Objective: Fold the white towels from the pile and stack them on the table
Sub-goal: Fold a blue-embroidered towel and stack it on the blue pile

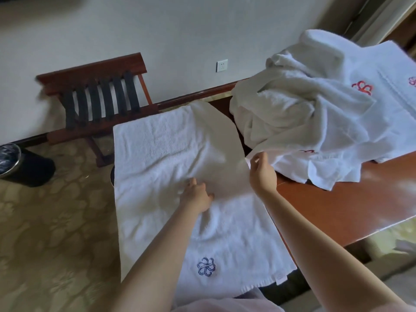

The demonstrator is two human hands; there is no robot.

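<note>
A white towel [162, 154] with a blue flower emblem lies spread out over the left end of the brown table [337, 203], its near end hanging toward me. My left hand [198, 194] rests on its middle, palm down with fingers loosely curled. At the towel's right edge my right hand [261, 172] pinches a corner of white cloth. A crumpled pile of white towels [304, 113] with red emblems sits on the table's right part, just beyond my right hand.
A wooden luggage rack [101, 97] with black straps stands against the wall behind the table's left end. A black waste bin [20, 163] stands on the patterned carpet at far left. A wall socket [221, 65] is on the pale wall.
</note>
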